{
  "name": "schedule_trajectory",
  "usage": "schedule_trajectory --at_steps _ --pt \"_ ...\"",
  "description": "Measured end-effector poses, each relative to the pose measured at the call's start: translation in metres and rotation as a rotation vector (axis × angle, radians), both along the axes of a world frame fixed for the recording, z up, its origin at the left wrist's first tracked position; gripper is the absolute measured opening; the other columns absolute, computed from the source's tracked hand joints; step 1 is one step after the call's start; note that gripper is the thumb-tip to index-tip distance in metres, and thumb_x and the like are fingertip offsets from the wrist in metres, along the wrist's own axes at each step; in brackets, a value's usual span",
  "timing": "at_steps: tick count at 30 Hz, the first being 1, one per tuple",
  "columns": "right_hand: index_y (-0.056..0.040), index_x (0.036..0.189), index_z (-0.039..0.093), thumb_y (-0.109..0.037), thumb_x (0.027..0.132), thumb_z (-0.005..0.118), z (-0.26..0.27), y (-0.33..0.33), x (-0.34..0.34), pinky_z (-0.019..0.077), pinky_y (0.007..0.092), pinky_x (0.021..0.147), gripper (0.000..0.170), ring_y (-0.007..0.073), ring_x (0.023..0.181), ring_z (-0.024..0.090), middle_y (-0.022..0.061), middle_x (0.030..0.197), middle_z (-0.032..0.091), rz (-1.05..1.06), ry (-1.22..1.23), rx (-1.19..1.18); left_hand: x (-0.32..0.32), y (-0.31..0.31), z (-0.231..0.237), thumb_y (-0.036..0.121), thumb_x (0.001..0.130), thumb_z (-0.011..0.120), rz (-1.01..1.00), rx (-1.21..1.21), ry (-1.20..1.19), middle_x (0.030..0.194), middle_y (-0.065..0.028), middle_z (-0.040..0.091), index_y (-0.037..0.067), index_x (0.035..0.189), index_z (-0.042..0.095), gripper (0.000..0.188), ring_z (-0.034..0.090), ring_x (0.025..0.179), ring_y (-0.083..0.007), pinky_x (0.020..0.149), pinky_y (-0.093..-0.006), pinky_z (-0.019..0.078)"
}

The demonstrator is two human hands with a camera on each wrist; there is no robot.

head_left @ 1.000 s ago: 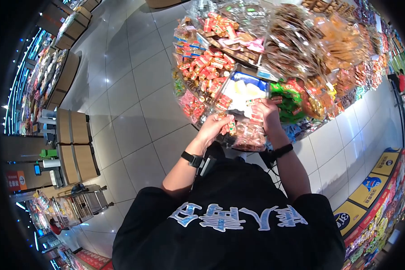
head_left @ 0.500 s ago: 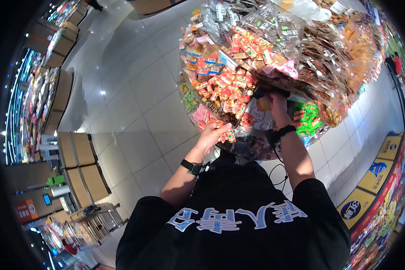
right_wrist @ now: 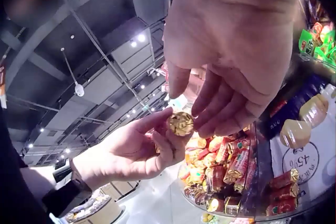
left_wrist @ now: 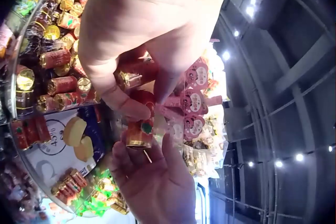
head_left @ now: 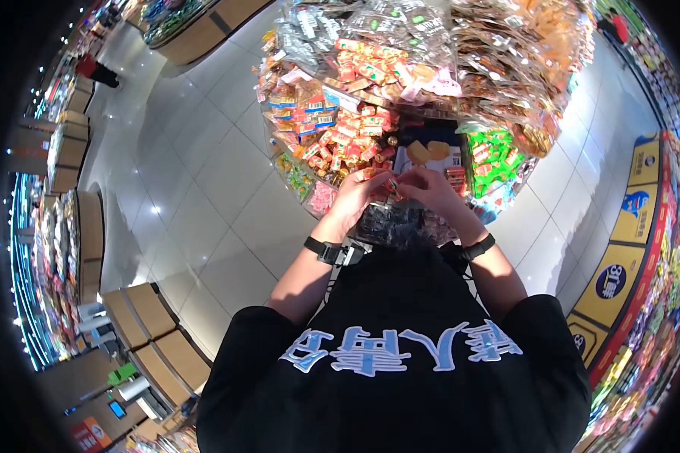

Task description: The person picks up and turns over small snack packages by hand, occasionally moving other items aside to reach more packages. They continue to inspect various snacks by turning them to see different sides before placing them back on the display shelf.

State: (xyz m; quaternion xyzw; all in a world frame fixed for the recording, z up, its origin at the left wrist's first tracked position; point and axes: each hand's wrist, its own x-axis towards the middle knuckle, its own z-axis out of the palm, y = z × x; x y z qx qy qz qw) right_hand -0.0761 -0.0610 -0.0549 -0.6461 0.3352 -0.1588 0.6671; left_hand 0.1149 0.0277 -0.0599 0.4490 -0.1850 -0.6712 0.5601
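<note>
My left hand (head_left: 353, 199) grips red-wrapped rolls over the near side of the round candy display. In the left wrist view, one red roll (left_wrist: 140, 129) with a gold end points out from the left thumb and fingers, and another red roll (left_wrist: 137, 73) lies within the grasp. The right hand (left_wrist: 155, 187) is beside that end with its fingers extended. In the right wrist view, the right fingertips (right_wrist: 195, 109) are close around the gold end (right_wrist: 181, 123); contact is unclear. A blue and white package (right_wrist: 302, 145) lies in a compartment.
Red rolls (head_left: 349, 138) fill the compartment to the left, green packets (head_left: 496, 158) the one at right. Clear bags (head_left: 499, 68) are heaped behind. Yellow-sided shelving (head_left: 625, 226) stands at the right; a person (head_left: 97, 70) is far off at upper left.
The right hand has come back from the package compartment to the left hand. The blue and white package, lifted a second ago, now lies in the display. The head view has shifted.
</note>
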Motion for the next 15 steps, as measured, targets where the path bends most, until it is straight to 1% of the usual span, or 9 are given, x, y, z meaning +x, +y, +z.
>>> schedule_trajectory --at_steps 1,2,4,5,7,10,11,14,15 --pt "0.0012 0.108 0.064 -0.017 0.089 0.067 -0.002 0.0 0.001 0.0506 0.0236 0.076 0.026 0.0096 0.084 0.064 0.004 0.089 0.068 0.014 0.031 -0.047 0.002 -0.002 -0.004 0.009 0.096 0.057 -0.032 -0.013 -0.032 0.093 -0.0081 0.07 -0.002 0.11 0.065 0.019 0.069 0.079 -0.0143 0.069 -0.0266 0.0581" --pt "0.0012 0.108 0.064 -0.018 0.089 0.067 -0.005 0.0 0.002 0.0508 0.0238 0.076 0.026 0.0096 0.084 0.064 0.0039 0.089 0.068 -0.001 0.008 -0.031 0.003 -0.004 -0.007 0.009 0.096 0.057 -0.027 0.0 -0.019 0.092 -0.0078 0.069 -0.002 0.11 0.064 0.02 0.069 0.077 -0.0141 0.068 -0.0265 0.0578" --pt "0.001 0.107 0.064 -0.019 0.089 0.068 -0.009 0.002 0.002 0.051 0.0242 0.076 0.027 0.0096 0.085 0.064 0.0036 0.09 0.068 -0.026 -0.037 -0.002 0.0 -0.004 0.005 0.009 0.096 0.056 -0.014 0.026 0.01 0.09 -0.0073 0.069 -0.002 0.112 0.064 0.02 0.068 0.074 -0.0137 0.068 -0.0262 0.0573" --pt "0.0007 0.107 0.065 -0.018 0.089 0.068 -0.01 0.0 0.0 0.0507 0.024 0.075 0.027 0.0094 0.083 0.064 0.0033 0.089 0.068 -0.058 -0.041 0.095 -0.005 -0.003 0.012 0.009 0.097 0.056 0.035 0.067 0.0 0.089 -0.0069 0.068 -0.003 0.113 0.062 0.022 0.065 0.069 -0.0127 0.067 -0.0253 0.0568" --pt "0.0 0.106 0.066 -0.018 0.088 0.068 -0.011 -0.006 -0.007 0.0501 0.0236 0.072 0.026 0.0089 0.079 0.063 0.0026 0.087 0.067 -0.119 -0.053 0.291 -0.002 -0.002 0.012 0.01 0.096 0.056 0.076 0.083 -0.004 0.09 -0.0071 0.068 -0.003 0.112 0.062 0.021 0.065 0.069 -0.0127 0.067 -0.0249 0.0568" --pt "-0.0019 0.102 0.067 -0.017 0.087 0.067 -0.054 -0.04 -0.006 0.047 0.0221 0.066 0.021 0.0077 0.07 0.06 0.0008 0.084 0.066 -0.43 -0.184 0.354 0.01 0.005 0.006 0.013 0.095 0.06 0.094 0.11 -0.029 0.091 -0.0075 0.067 -0.002 0.106 0.063 0.019 0.066 0.072 -0.0137 0.069 -0.0252 0.0572" --pt "-0.0027 0.096 0.068 -0.015 0.088 0.066 -0.062 -0.055 -0.005 0.0469 0.0215 0.064 0.015 0.0079 0.068 0.06 0.0012 0.081 0.066 -0.522 -0.194 0.335 0.011 0.008 0.009 0.014 0.094 0.061 0.107 0.14 -0.033 0.09 -0.0075 0.067 -0.001 0.104 0.062 0.018 0.066 0.073 -0.0139 0.069 -0.0252 0.0572" --pt "-0.0033 0.095 0.066 -0.017 0.089 0.063 -0.099 -0.11 -0.006 0.0501 0.0247 0.063 0.015 0.0129 0.076 0.065 0.0037 0.086 0.068 -0.635 -0.289 0.43 0.016 0.014 0.003 0.013 0.093 0.062 0.132 0.202 -0.044 0.09 -0.0094 0.067 0.0 0.101 0.062 0.016 0.067 0.076 -0.0161 0.071 -0.0267 0.0581" --pt "-0.0011 0.094 0.064 -0.016 0.089 0.064 -0.089 -0.112 0.008 0.0513 0.0255 0.062 0.016 0.0164 0.077 0.067 0.0065 0.085 0.067 -0.826 -0.318 0.517 0.018 0.016 -0.001 0.012 0.093 0.062 0.134 0.192 -0.038 0.091 -0.0099 0.068 -0.001 0.102 0.062 0.016 0.067 0.076 -0.017 0.072 -0.0275 0.0583"
